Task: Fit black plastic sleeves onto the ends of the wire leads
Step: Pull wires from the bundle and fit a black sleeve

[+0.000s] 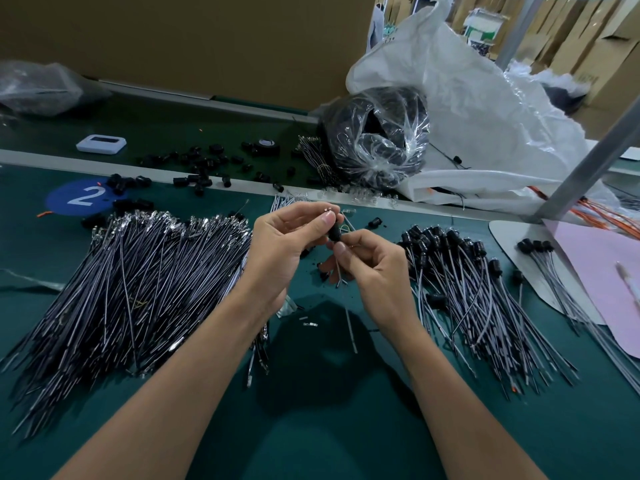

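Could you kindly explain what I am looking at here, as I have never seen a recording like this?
There is no machine: a person works with bare hands, and the single picture comes from a camera worn on the head, looking down at them. The left hand pinches the metal end of a wire lead; the right hand seems to pinch a black sleeve just below it. On the green table a big pile of bare leads lies to the left and a pile of sleeved leads to the right. Loose sleeves are scattered farther back, beside a clear bag of black parts.
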